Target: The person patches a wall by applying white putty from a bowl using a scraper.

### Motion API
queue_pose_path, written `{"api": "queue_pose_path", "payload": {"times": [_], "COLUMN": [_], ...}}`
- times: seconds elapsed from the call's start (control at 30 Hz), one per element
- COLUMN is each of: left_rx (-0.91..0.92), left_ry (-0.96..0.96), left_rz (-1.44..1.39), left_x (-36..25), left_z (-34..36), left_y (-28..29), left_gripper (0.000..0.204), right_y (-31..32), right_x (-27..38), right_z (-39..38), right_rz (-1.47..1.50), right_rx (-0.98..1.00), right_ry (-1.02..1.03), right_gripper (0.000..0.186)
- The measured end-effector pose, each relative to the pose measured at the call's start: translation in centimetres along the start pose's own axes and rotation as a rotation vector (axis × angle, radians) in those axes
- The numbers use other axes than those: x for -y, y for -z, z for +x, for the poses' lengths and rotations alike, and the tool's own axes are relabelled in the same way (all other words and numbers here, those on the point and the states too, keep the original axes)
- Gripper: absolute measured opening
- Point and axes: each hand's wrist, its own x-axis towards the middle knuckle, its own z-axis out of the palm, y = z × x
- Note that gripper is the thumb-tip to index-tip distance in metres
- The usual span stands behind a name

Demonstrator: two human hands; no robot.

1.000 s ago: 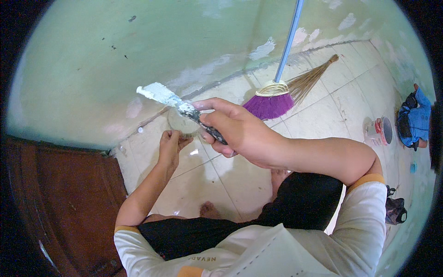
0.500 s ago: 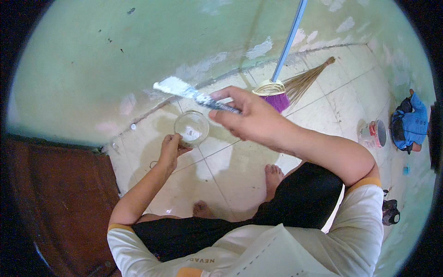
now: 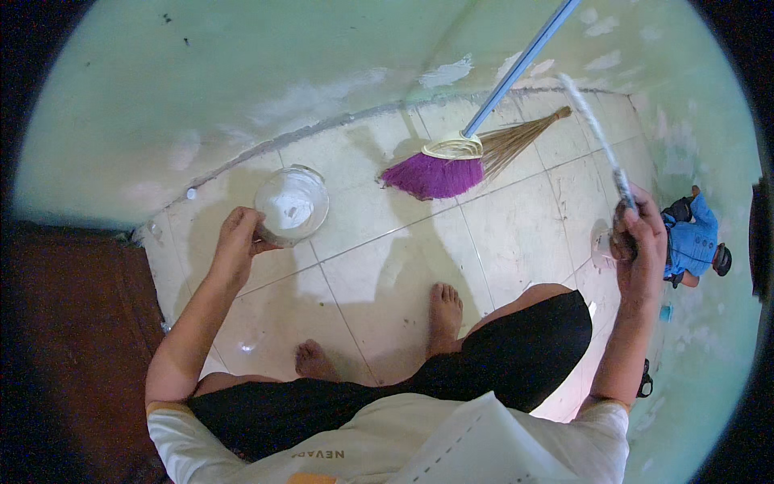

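Observation:
My left hand (image 3: 240, 235) grips the rim of a round clear bowl (image 3: 310, 181) with white filler paste (image 3: 292, 206) in its bottom, above the tiled floor. Out to the right, my right hand (image 3: 641, 238) is closed round the handle of a putty knife (image 3: 619, 184). Its narrow-looking blade, seen nearly edge on and coated white, points up and away toward the far corner.
A purple broom (image 3: 439, 173) with a blue pole and a stick broom (image 3: 532, 133) lie ahead by the patched green wall (image 3: 322, 48). A pail (image 3: 602, 246) is partly behind my right hand. Another person in blue (image 3: 692, 242) is farther right. Brown wood (image 3: 72, 347) stands left.
My right hand has swung from above the bowl far to the right with the putty knife, its blade turning upward. My left hand and the bowl have shifted slightly left in view.

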Motion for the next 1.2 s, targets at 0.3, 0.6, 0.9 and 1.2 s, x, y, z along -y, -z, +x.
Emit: {"api": "queue_pose_path", "payload": {"times": [0.3, 0.6, 0.9, 1.2], "left_rx": [-0.017, -0.214, -0.217, -0.225], "left_ry": [-0.058, -0.16, -0.07, -0.048], "left_rz": [0.04, -0.225, -0.204, -0.231], "left_x": [-7.9, -9.9, -6.2, -6.2], "left_z": [-4.5, -12.0, -9.8, -8.4], "left_y": [-2.1, -7.7, -8.8, -9.2], "left_gripper": [0.017, 0.046, 0.029, 0.017], "right_y": [2.5, -8.2, -13.9, -15.0], "right_x": [-8.2, -19.3, -21.7, -24.4], "right_z": [15.3, 31.0, 30.9, 34.2], "right_rz": [-0.332, -0.871, -0.867, -0.829], "right_rx": [0.014, 0.505, 0.484, 0.45], "right_ry": [-0.093, 0.253, 0.278, 0.324], "right_gripper": [0.028, 0.043, 0.043, 0.046]}}
